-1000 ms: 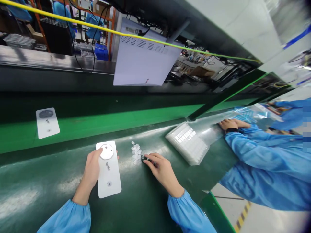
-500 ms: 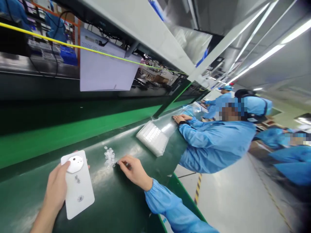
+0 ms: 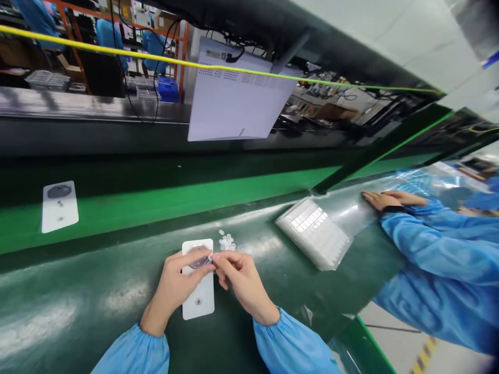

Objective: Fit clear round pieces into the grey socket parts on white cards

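A white phone-shaped panel [image 3: 198,307] lies on the green bench, with a dark round patch at its upper end and a small printed mark lower down. Reaching across that upper end, my left hand [image 3: 176,279] brings its thumb and forefinger together around a tiny whitish piece [image 3: 210,257]. My right hand [image 3: 242,280] pinches the same piece from the other side; its exact shape is hard to make out between the fingertips. Just behind my right hand lies a loose cluster of small clear round pieces [image 3: 227,242].
A similar white panel [image 3: 60,221] lies on the green strip [image 3: 128,213] behind the bench. A clear bag of whitish pieces [image 3: 315,234] rests to the right. Beyond it are a co-worker's hands [image 3: 384,200] and blue sleeves. A green post [image 3: 351,171] rises at the back.
The view has swung left. My left hand no longer grips the raised panel; it lies on the bench, its white octagonal cover gone. My right hand has moved from the cluster to the panel.
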The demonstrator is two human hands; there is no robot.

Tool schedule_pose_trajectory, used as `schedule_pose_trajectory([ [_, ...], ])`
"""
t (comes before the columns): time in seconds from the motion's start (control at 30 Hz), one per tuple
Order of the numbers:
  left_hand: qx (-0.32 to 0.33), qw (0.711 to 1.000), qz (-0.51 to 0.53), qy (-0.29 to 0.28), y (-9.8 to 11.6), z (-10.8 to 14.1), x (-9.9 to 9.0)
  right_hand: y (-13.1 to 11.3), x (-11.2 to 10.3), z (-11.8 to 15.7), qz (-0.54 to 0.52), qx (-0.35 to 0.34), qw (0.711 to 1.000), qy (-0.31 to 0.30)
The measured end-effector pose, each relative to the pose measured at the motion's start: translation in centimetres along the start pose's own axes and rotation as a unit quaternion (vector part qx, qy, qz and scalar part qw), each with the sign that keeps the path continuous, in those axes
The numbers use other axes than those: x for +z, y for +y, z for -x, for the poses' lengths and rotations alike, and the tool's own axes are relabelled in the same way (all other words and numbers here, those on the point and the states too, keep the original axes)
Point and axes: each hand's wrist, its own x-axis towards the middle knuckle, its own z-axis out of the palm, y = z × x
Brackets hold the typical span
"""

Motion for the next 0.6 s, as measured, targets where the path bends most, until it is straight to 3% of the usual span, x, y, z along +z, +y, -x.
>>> schedule_pose_trajectory([
  [0.23,0.003,1.0,-0.004,-0.002,0.0,-0.1,-0.2,0.3,-0.3,0.0,0.043,0.014,0.999,-0.029],
  [0.37,-0.015,1.0,0.0,0.001,0.0,-0.1,-0.3,-1.2,-2.7,0.9,0.036,0.021,0.999,-0.019],
  [0.43,-0.027,1.0,0.008,0.007,0.1,-0.1,-0.3,-2.7,-5.8,2.6,0.041,0.019,0.999,0.003],
  [0.5,-0.041,0.999,0.017,0.014,0.2,-0.2,-0.4,-4.0,-10.3,5.3,0.082,0.019,0.995,0.052],
  [0.6,-0.053,0.998,0.023,0.019,0.6,-0.4,-0.5,-4.0,-18.3,11.0,0.15,0.011,0.959,0.238],
])
